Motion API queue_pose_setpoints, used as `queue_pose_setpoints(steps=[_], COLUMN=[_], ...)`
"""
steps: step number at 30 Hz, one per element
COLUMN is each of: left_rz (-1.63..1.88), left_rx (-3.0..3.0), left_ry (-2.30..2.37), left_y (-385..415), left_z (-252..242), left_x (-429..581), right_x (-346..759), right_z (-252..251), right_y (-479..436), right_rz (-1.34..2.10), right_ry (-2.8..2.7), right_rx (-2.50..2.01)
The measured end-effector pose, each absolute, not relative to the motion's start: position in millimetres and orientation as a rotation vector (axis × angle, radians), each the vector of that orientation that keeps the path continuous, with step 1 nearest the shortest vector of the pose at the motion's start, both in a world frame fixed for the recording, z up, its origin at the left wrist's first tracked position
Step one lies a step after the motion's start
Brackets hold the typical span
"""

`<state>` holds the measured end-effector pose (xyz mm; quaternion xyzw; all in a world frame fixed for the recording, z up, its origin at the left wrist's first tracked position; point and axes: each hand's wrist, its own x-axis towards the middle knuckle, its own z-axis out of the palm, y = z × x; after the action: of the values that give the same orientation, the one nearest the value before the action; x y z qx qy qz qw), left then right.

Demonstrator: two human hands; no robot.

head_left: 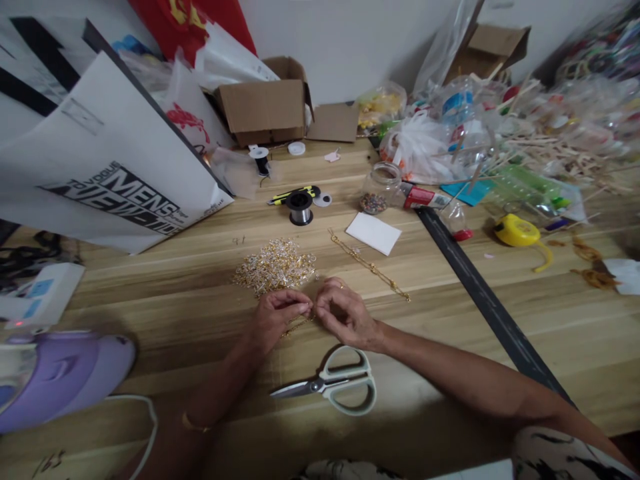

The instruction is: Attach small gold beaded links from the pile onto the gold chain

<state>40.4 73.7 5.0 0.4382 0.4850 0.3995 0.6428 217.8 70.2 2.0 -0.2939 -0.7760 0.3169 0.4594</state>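
My left hand point(280, 317) is closed in a pinch on a thin gold beaded chain point(300, 325), whose end trails onto the wood below the fingers. Close beside it, my right hand point(347, 313) has thumb and index finger pressed together at the same spot; what they grip is too small to make out. Just beyond the hands lies a pile of gold and clear beads point(277, 267). A second gold chain point(373, 268) is stretched out on the table to the right of the pile. Scissors with pale handles point(373, 393) rest near me, blades pointing left.
Beyond the beads stand a wire spool point(301, 212), a yellow-black cutter point(280, 197) and a bead jar point(375, 200). A white card point(374, 233) lies nearby. At left are a paper bag point(100, 147) and a purple iron point(75, 373); at right, a yellow tape measure point(515, 231) and plastic clutter.
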Motion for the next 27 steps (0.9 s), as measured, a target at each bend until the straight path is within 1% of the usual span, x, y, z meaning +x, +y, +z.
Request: queue_pose_setpoints(steps=[27], left_rz=[0.891], left_rx=[1.053], left_ry=[1.168], left_y=[72.7], left_z=[2.5], left_x=[40.0], right_x=[218.1], right_z=[-3.1], right_y=[71.3], right_rz=[0.769], right_ry=[-1.931], right_rx=[-0.722])
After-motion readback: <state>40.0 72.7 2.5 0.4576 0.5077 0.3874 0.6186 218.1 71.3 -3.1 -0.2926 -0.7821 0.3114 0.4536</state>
